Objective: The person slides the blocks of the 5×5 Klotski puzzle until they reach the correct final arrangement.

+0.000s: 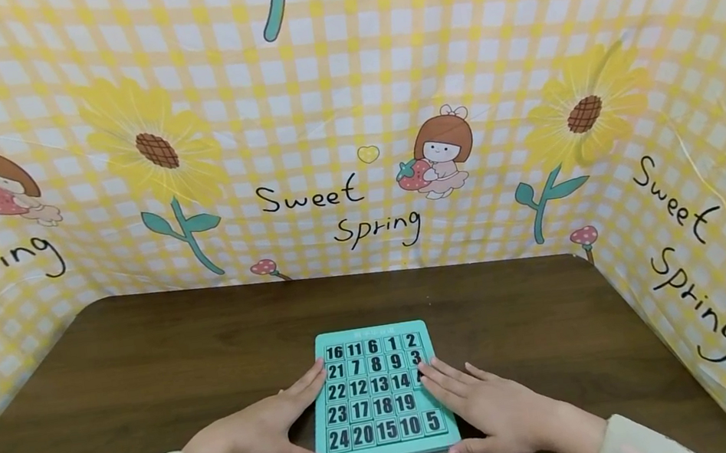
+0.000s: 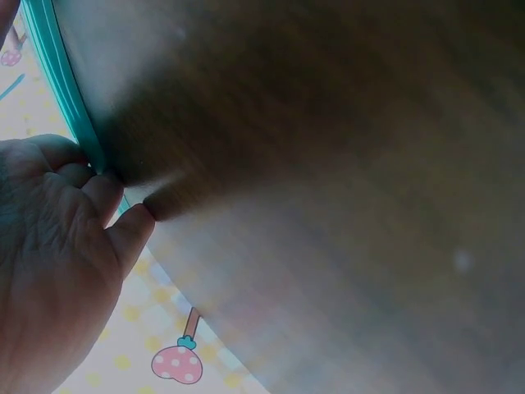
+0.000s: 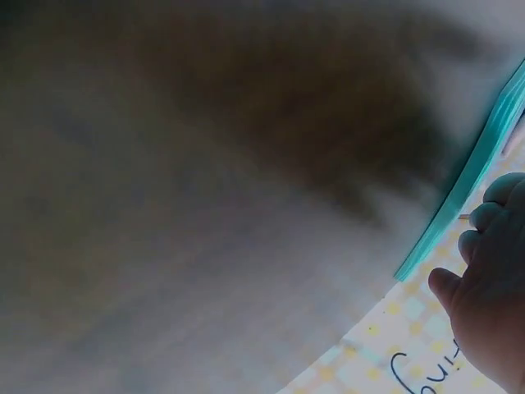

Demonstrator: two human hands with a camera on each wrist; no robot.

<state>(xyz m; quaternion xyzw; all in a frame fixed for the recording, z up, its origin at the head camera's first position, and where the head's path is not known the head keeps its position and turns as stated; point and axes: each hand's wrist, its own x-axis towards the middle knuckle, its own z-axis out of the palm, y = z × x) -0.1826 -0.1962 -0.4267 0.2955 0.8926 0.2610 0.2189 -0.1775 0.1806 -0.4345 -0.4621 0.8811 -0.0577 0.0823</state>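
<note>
A turquoise number slide puzzle (image 1: 386,451) lies flat on the dark wooden table, its numbered tiles facing up. My left hand (image 1: 259,431) touches its left side with extended fingers, the thumb at the lower left corner. My right hand (image 1: 493,409) reaches over the right rim, fingertips on or just above the tile marked 4 (image 1: 417,379), which they partly cover. Its thumb rests by the lower right corner. A tile-free gap shows below that tile, above the tile marked 5 (image 1: 433,422). In both wrist views only the edge of the puzzle (image 2: 66,82) (image 3: 467,176) appears beside the fingers.
The brown table (image 1: 198,342) extends around the puzzle. A yellow checked cloth (image 1: 297,151) with flowers, cartoon figures and "Sweet Spring" lettering hangs behind the table and at both sides.
</note>
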